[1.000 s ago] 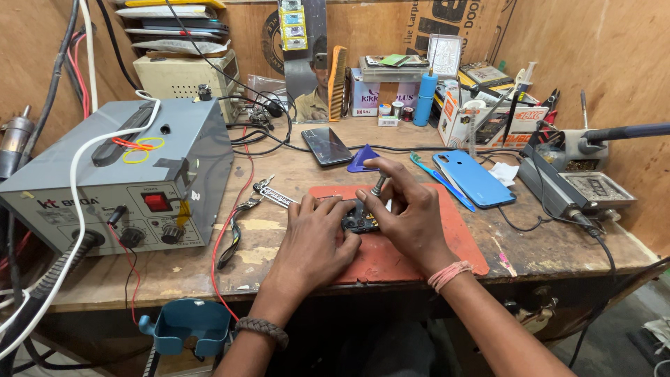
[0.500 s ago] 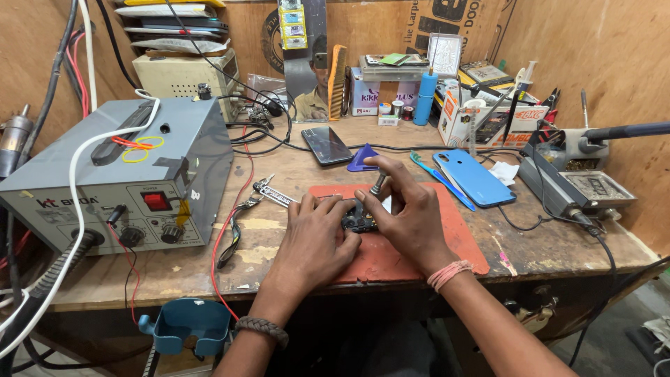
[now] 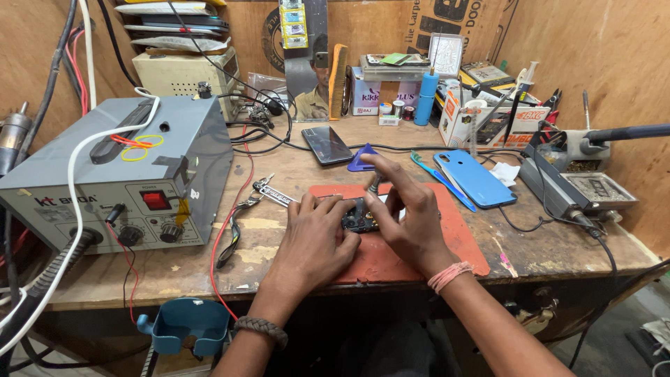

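You have a rust-red mat [image 3: 447, 237] under a black device [image 3: 358, 216], a bright blue phone cover [image 3: 474, 178], a purple triangular pick [image 3: 361, 160], and a grey station [image 3: 118, 178] with red switch.

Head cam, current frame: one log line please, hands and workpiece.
left hand: pins small dark device on red mat | right hand: holds thin tool upright over it | blue phone cover: idle, right of mat

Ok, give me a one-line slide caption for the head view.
Both hands, left hand and right hand, work on a small dark device on a red mat beside a grey power supply.
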